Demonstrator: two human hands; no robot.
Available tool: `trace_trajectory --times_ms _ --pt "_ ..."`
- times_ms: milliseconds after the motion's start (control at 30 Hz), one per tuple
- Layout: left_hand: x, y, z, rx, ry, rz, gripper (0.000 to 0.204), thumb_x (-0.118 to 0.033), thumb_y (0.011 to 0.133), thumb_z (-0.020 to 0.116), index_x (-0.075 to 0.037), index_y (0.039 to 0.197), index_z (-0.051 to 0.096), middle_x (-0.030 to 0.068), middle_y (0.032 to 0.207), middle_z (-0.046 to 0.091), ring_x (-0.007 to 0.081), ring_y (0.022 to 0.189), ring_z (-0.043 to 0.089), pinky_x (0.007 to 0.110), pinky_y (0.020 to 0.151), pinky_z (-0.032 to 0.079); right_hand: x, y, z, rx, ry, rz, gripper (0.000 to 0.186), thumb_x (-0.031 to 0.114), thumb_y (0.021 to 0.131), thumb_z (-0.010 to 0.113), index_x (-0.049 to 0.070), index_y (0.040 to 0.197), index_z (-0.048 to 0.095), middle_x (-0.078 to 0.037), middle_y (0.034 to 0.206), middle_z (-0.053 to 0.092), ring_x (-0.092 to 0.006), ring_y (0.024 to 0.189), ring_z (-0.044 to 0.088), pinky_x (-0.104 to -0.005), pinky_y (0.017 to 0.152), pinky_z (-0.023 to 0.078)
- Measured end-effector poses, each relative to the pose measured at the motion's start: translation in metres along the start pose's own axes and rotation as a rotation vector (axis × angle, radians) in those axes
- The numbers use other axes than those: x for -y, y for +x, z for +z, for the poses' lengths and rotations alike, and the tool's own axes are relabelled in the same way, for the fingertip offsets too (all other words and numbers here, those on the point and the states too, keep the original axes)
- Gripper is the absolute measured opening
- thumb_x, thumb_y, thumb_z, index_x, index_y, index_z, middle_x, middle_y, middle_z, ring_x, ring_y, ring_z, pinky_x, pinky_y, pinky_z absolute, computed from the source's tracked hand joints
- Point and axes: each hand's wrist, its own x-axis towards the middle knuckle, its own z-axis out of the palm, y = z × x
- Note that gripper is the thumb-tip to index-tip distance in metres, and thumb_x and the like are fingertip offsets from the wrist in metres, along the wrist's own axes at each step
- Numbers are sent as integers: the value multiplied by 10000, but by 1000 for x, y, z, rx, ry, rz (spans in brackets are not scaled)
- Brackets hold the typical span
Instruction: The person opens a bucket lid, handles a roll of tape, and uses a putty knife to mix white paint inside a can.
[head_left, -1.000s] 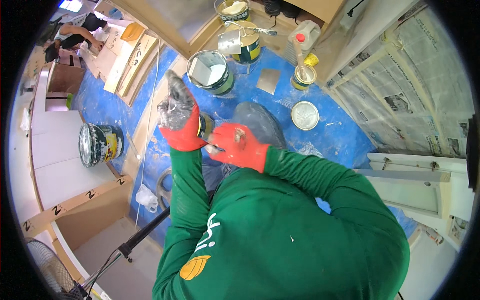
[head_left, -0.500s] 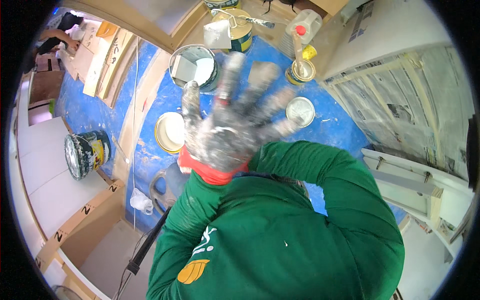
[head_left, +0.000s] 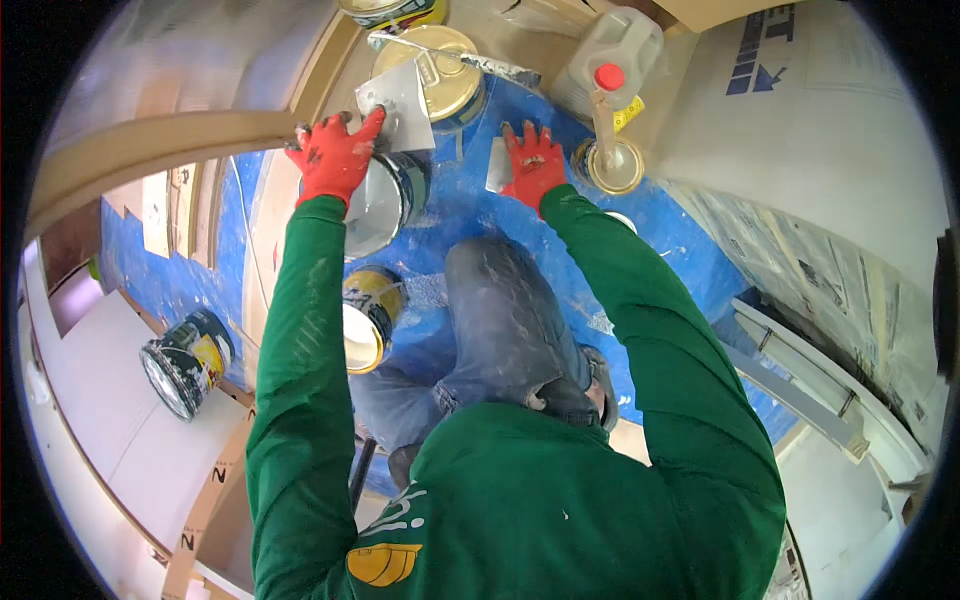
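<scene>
My left hand (head_left: 335, 155), in a red glove with dark, soiled fingertips, is over the far side of a dark bucket (head_left: 410, 190) with a whitish inside. Its fingers are apart and bent, and one fingertip overlaps the edge of a pale flat plate (head_left: 405, 110) beside a gold-lidded can (head_left: 445, 85). My right hand (head_left: 533, 160), gloved alike, reaches down to a small grey flat plate (head_left: 496, 165) on the blue floor covering, fingers stretched out over it. The plate's right part is hidden under the glove. No grip shows on either side.
An open tin of white material (head_left: 362, 335) stands near my knee. On the right are a small can with a brush (head_left: 608, 165) and a red-capped jug (head_left: 612, 70). A labelled bucket (head_left: 190, 362) is at left. A wooden frame (head_left: 160, 140) crosses the upper left.
My left hand, raised palm-up before my chest, has moved forward to the bucket. My right hand, hidden earlier, now extends to the grey plate. My body leans lower and my knees show.
</scene>
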Motion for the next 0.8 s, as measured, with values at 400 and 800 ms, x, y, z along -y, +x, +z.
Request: trace_trajectory --times_ms 400,800 --pt "3 10 -19 -15 -1067 -119 207 -221 943 726 -35 1014 668 26 899 682 115 807 559 304 722 477 -46 -4 -7 56 416 -13 437 342 840 778 125 1198 651 -150 1066 704 -327 922 687 -488 834 521" --pt "194 -225 -81 -98 -2258 -303 524 -335 1059 553 -33 1479 471 92 1164 670 245 1061 674 482 991 568 44 -105 -198 219 1900 514 539 91 948 643 70 1457 465 -76 1066 632 -138 756 597 -273 655 534"
